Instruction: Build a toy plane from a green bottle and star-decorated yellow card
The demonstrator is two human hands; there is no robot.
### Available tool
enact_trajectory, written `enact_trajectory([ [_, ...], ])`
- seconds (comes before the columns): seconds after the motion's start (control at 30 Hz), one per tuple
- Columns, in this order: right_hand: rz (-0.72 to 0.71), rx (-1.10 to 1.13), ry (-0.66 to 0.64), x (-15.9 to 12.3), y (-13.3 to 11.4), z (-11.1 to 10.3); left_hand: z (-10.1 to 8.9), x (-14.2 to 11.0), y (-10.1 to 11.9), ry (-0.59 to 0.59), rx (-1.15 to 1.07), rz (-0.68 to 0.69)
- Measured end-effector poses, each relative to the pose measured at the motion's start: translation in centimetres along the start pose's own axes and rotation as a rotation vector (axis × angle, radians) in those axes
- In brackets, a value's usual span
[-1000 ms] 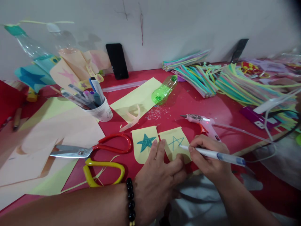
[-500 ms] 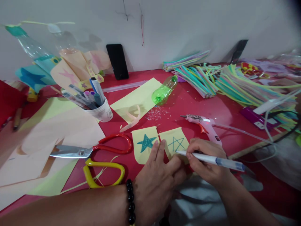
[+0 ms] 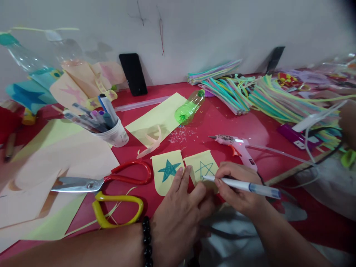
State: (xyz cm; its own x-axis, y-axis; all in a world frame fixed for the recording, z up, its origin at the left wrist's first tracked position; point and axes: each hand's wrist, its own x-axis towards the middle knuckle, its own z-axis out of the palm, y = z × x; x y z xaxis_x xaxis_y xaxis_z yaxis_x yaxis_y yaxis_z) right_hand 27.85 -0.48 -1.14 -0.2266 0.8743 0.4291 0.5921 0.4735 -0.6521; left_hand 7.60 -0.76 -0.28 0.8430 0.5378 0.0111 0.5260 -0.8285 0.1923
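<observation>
My right hand [image 3: 240,187] grips a white and blue marker [image 3: 241,184] whose tip rests on a small yellow paper piece [image 3: 201,167] bearing an outlined blue star. My left hand [image 3: 180,211] lies flat with fingers stretched, pressing down the edges of that piece and of a second yellow piece [image 3: 165,174] that carries a filled-in blue star. Both pieces lie side by side on the red table [image 3: 222,122]. A black bead bracelet [image 3: 147,241] circles my left wrist.
Red-handled scissors [image 3: 105,180] and yellow-handled scissors [image 3: 116,209] lie left of my hands. Behind them are a cup of markers [image 3: 111,129], a pink glue gun [image 3: 236,146], a green bottle [image 3: 187,108], a yellow sheet [image 3: 155,118] and stacks of pastel strips [image 3: 264,96]. A phone [image 3: 132,73] leans on the wall.
The marker tip has moved down and left across the outlined star. The view has shifted slightly, and my left hand keeps pressing the papers.
</observation>
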Motion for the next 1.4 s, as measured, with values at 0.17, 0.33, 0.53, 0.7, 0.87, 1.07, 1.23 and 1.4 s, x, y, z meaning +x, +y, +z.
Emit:
enact_trajectory([
  [0.17, -0.02, -0.006, -0.023, 0.3, -0.23, 0.04, 0.2, -0.14, 0.02, 0.02, 0.055, -0.004],
  [0.33, -0.041, -0.001, -0.03, 0.37, -0.38, 0.05, 0.27, -0.03, 0.05, 0.038, 0.074, 0.001],
  [0.53, -0.077, 0.055, -0.061, 0.46, -0.49, 0.04, 0.42, -0.03, 0.05, 0.065, 0.076, 0.008],
  [0.7, -0.081, 0.074, -0.066, 0.35, -0.39, 0.02, 0.53, -0.03, -0.05, 0.062, 0.07, 0.014],
  [0.87, -0.061, 0.031, -0.022, 0.09, -0.32, 0.09, 0.34, 0.04, -0.02, 0.041, 0.075, 0.007],
  [1.07, 0.014, 0.034, 0.017, -0.08, -0.17, 0.06, 0.53, -0.01, 0.05, 0.065, 0.139, 0.014],
  [1.23, -0.009, 0.002, -0.021, 0.44, -0.28, 0.07, 0.72, -0.01, 0.27, 0.07, 0.151, 0.01],
  [1.4, -0.038, -0.012, -0.053, 0.79, -0.19, 0.27, 0.61, -0.01, 0.29, 0.069, 0.154, 0.009],
])
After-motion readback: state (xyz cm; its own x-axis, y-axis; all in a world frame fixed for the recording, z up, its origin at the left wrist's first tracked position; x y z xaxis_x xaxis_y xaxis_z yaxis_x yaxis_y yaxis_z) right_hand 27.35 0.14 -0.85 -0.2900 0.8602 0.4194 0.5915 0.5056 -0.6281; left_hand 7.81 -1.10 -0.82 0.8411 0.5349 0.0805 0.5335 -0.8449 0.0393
